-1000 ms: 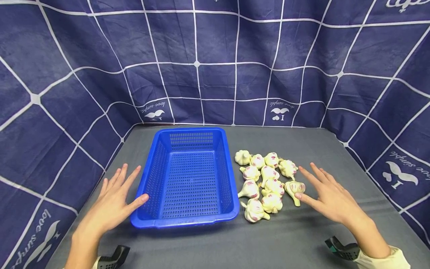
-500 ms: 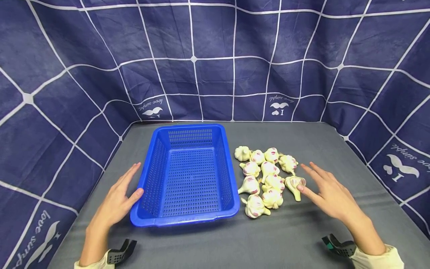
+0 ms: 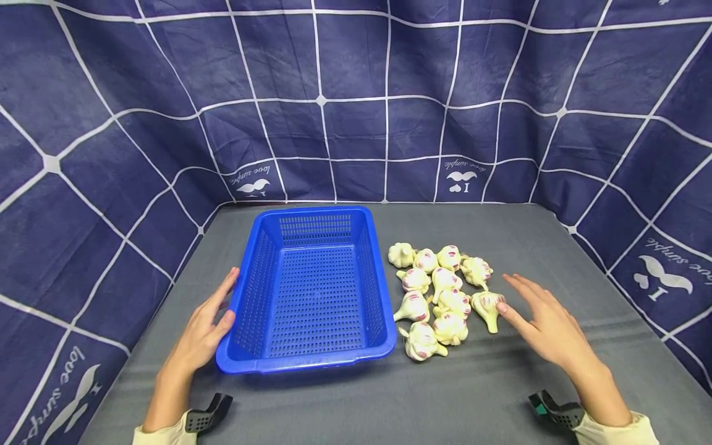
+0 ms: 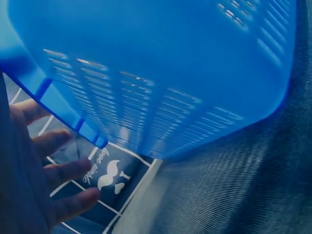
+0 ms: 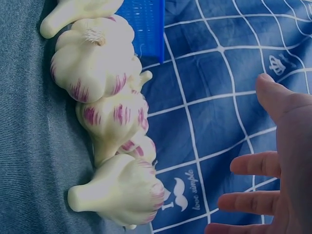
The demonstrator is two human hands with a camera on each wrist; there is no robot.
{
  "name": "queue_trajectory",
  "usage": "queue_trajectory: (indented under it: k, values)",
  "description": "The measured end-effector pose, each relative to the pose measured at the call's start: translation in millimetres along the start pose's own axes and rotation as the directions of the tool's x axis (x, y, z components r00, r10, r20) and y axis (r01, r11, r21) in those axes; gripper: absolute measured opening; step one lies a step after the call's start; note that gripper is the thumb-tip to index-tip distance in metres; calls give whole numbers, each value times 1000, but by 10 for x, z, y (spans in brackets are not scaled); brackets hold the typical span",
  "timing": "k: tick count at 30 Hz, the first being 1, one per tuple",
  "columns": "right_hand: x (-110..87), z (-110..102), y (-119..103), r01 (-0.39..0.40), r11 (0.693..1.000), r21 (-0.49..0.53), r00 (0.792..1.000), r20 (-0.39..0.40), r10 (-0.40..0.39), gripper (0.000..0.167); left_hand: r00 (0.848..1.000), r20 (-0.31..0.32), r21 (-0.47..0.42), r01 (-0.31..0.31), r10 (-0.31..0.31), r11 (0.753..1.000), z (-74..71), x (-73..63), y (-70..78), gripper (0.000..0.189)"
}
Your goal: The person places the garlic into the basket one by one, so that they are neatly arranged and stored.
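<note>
A blue plastic basket (image 3: 317,303) with slotted walls stands on the grey cloth, left of centre in the head view. Beside its left rim is my left hand (image 3: 201,339), fingers extended and thumb close to the rim; whether it touches is hard to tell. The left wrist view shows those fingers (image 4: 73,168) spread apart near the rim. To the basket's right lie several garlic bulbs (image 3: 421,342), white with purple streaks, bunched together. My right hand (image 3: 550,330) hovers at the right of them, holding nothing, its thumb nearest the rightmost garlic bulb (image 3: 487,306).
Grey cloth (image 3: 356,408) covers the table. A dark blue curtain (image 3: 356,123) with white grid lines surrounds it at the back and both sides. A dark wrist device (image 3: 208,413) is worn under each wrist.
My left hand has moved right, closer to the basket's rim, its fingers drawn nearer each other. My right hand has shifted only slightly. Basket and garlic bulbs stay put.
</note>
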State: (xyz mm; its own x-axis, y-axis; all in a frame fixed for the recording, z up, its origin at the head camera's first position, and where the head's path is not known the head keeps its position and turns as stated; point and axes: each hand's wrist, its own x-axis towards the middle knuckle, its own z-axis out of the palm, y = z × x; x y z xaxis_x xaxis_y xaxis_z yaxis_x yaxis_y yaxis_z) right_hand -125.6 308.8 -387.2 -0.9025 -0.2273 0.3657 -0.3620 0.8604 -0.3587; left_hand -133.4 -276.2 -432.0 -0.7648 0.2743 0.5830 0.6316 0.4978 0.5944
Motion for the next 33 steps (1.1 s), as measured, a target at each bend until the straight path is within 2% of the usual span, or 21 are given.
queue_trajectory:
  k: [4,15,22,33]
  values:
    - [-24,2,21,-13,999,30,1000,-13,13,54,998,-42,-23,-52,51,998,32,-8,-9,55]
    - [-98,42,108,-26,996,86,998,-52,31,51,995,-81,-38,-61,58,997,58,30,-17,46]
    - [-128,70,132,-26,996,84,995,-99,34,48,986,-136,-30,-101,96,994,73,31,-82,46]
    - [-120,206,191,-43,993,112,990,-132,58,46,970,-202,-42,-149,138,988,129,32,-154,61]
